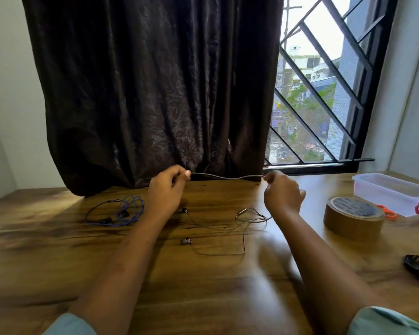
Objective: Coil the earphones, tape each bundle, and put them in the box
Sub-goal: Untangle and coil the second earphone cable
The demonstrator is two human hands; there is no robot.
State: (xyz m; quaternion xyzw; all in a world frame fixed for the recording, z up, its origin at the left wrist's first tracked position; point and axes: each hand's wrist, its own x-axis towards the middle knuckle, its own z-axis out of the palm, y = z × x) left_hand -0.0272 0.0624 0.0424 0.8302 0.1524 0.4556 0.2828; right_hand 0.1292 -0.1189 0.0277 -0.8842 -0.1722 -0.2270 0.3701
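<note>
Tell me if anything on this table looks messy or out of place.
Nothing spilled or broken. The blue earphones lie in a loose, untaped tangle on the left. The grey earphone cable, pinched between the left hand and right hand, sprawls in slack loops over the table.

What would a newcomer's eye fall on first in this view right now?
The two hands, raised over the far middle of the table: left hand and right hand pinch a stretch of grey earphone cable between them, the rest trailing on the wood below. Behind hangs a dark curtain, a barred window to its right. A brown tape roll and clear box sit at right, blue earphones at left.
</note>
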